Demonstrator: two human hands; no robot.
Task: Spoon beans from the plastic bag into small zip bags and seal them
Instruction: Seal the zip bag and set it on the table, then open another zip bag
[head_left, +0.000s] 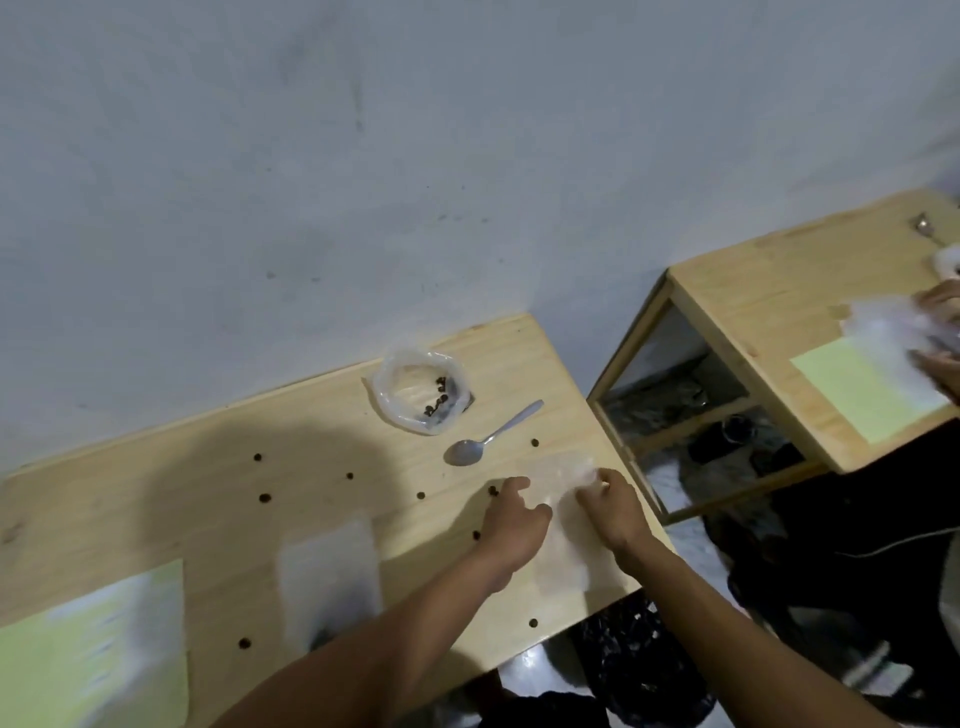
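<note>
— Working at a wooden table (156, 493), a person brings both hands to a clear zip bag (563, 525) lying flat near its right edge.

— How do the hands sit?

— The left hand (511, 525) rests on the bag's left side, fingers loosely curled; the right hand (610, 506) pinches its upper right corner. Blur hides finer detail.

— And the beans?

— A few sit in the rolled-down plastic bag (420, 397) by the wall. Others lie scattered on the tabletop. A spoon (488, 439) lies between that bag and the hands; another zip bag (330, 577) lies further left.
</note>
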